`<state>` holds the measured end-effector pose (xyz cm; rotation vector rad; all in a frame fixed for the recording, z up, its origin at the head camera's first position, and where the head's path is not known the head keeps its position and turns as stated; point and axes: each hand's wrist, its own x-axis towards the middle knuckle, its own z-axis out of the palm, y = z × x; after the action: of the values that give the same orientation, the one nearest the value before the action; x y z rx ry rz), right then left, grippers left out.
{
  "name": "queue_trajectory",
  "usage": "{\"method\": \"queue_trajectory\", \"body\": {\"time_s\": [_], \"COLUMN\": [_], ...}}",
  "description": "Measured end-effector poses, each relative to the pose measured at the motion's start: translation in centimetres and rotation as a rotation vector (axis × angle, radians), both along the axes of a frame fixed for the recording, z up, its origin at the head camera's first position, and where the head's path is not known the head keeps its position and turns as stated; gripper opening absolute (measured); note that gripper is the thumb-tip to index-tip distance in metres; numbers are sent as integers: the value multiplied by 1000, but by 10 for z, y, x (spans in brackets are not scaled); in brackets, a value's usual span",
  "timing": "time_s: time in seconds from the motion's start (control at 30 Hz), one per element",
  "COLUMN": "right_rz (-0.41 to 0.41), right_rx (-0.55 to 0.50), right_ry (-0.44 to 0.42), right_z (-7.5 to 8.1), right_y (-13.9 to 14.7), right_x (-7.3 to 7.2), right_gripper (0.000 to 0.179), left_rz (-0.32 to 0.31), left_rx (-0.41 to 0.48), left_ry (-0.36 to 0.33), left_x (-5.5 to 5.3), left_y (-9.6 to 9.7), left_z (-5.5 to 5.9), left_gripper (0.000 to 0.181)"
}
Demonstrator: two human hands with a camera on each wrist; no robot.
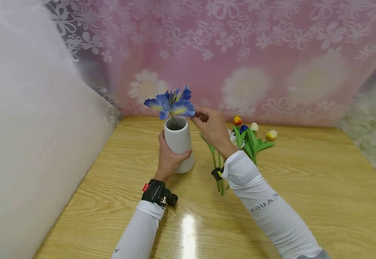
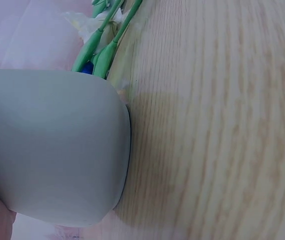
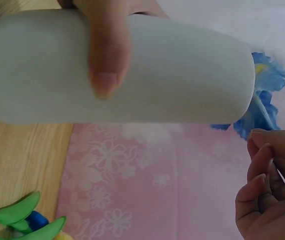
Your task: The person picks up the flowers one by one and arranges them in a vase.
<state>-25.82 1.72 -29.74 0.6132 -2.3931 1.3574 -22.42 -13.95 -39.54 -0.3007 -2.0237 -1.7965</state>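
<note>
Left hand point(image 1: 169, 158): fingers wrapped around the lower half of the vase point(image 1: 179, 143), thumb across its front; the right wrist view shows that thumb point(image 3: 107, 50) pressed flat on the vase wall point(image 3: 182, 75). Firm grasp. Vase count: 1, white, upright on the table point(image 1: 304, 187), base down at about 11 o'clock from the left wrist.

Right hand point(image 1: 212, 127): fingers loosely curled, tips just beside the petals of the blue flower point(image 1: 173, 102) at the hand's 10 o'clock. Cannot tell if they pinch a petal or only touch it; in the right wrist view the fingertips point(image 3: 262, 150) sit close to the bloom point(image 3: 265, 95) with nothing clearly in them.

Blue flower count: 1, stem down in the vase mouth, bloom above the rim.

Loose flowers point(image 1: 249, 138): one bunch lying flat on the table at 3 o'clock from the vase, at least 4 heads visible (orange, white, yellow, dark blue), green stems running under the right forearm.

Both forearms in white sleeves, left reaching up from 6 o'clock, right from 5 o'clock.
</note>
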Motion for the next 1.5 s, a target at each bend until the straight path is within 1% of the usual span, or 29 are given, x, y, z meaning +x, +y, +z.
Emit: {"method": "queue_trajectory", "body": {"time_s": [0.13, 0.27, 0.43, 0.63, 0.73, 0.83, 0.9, 1.0, 1.13, 1.37, 1.5], "right_rz": [3, -14, -68, -116, -136, -161, -180, -206, -227, -247, -259], "right_rx": [-4, -9, 3, -11, 7, 11, 16, 36, 67, 59, 99], "right_ry": [-4, -32, -59, -83, -99, -136, -165, -180, -208, -248, -282], "right_z": [-6, -13, -22, -35, -43, -52, -59, -69, -79, -93, -103], "right_y": [10, 21, 37, 60, 73, 85, 94, 107, 120, 136, 146], "right_x": [-4, -6, -8, -13, -16, -19, -21, -23, -24, -23, -20], "right_gripper": [22, 23, 22, 20, 20, 20, 22, 23, 24, 25, 28], "left_rz": [3, 1, 1, 0, 8, 9, 2, -9, -6, -3, -8], "left_rx": [1, 3, 6, 10, 10, 14, 14, 12, 8, 11, 4], "left_ry": [12, 11, -3, 20, 27, 28, 25, 24, 26, 42, 40], "left_x": [-1, -1, -1, -4, -5, -6, -6, -6, -8, -11, -12], "left_y": [2, 3, 3, 3, 3, 3, 3, 4, 5, 8, 13], "left_z": [0, 1, -1, -4, -5, -6, -6, -7, -8, -10, -11], "left_gripper": [96, 95, 96, 97, 98, 99, 99, 99, 98, 96, 96]}}
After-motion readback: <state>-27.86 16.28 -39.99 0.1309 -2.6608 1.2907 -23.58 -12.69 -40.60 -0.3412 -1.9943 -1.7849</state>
